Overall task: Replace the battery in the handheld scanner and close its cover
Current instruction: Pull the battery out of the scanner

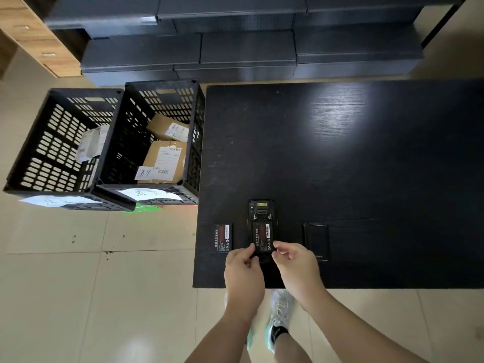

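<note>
The black handheld scanner [261, 209] lies face down near the front left of the black table [340, 153], its back open. A black battery with a red label [263, 237] sits in its compartment. My left hand [243, 268] pinches the scanner's near end at the battery's lower left corner. My right hand [293, 260] touches the battery's lower right corner with thumb and forefinger. A second battery [222, 238] lies flat to the left of the scanner. The black cover [316, 241] lies to the right of it.
Two black perforated crates [104, 142] stand on the floor left of the table; the right one holds cardboard parcels [165, 158]. Grey flat boxes [235, 48] are stacked behind. The table's front edge is just under my wrists. A shoe [280, 315] shows below.
</note>
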Action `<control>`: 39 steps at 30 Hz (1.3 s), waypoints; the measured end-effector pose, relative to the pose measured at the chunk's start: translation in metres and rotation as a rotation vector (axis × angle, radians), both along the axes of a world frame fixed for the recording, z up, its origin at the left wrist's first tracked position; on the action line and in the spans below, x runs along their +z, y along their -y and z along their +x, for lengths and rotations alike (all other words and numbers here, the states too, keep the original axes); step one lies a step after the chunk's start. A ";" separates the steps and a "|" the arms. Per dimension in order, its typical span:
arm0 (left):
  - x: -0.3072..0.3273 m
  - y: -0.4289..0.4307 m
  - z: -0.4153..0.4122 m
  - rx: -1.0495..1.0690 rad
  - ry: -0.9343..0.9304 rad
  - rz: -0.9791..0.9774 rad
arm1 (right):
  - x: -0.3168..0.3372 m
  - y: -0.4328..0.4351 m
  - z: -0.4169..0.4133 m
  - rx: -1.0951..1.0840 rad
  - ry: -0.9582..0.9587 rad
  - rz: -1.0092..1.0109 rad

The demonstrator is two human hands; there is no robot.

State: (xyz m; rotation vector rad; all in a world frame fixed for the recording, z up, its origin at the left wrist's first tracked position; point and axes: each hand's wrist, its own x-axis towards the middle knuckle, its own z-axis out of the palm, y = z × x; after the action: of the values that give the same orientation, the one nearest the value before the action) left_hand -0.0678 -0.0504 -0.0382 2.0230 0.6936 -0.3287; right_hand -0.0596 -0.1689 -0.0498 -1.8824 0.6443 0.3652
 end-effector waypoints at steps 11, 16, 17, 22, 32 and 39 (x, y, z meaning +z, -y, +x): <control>0.003 -0.004 0.007 0.069 -0.022 -0.097 | -0.004 -0.003 -0.001 0.008 0.065 -0.056; -0.005 -0.016 0.015 -0.268 0.136 0.220 | -0.010 0.012 0.007 0.287 0.281 -0.281; -0.006 -0.020 0.017 -0.354 0.169 0.261 | -0.012 0.016 0.008 0.346 0.301 -0.285; -0.018 -0.040 0.021 -0.774 0.257 0.397 | -0.018 0.029 0.014 0.580 0.348 -0.407; -0.023 -0.042 0.030 -0.942 0.417 0.618 | -0.034 0.032 0.019 0.850 0.741 -0.842; -0.033 -0.045 0.027 -0.986 0.512 0.690 | -0.040 0.032 0.016 0.911 0.858 -0.972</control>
State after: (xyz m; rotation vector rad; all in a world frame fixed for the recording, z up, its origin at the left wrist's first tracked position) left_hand -0.0403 -0.0056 -0.0708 2.8374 -0.6537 -0.1015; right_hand -0.0439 -0.2008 -0.0895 -2.8745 -0.8156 -0.2925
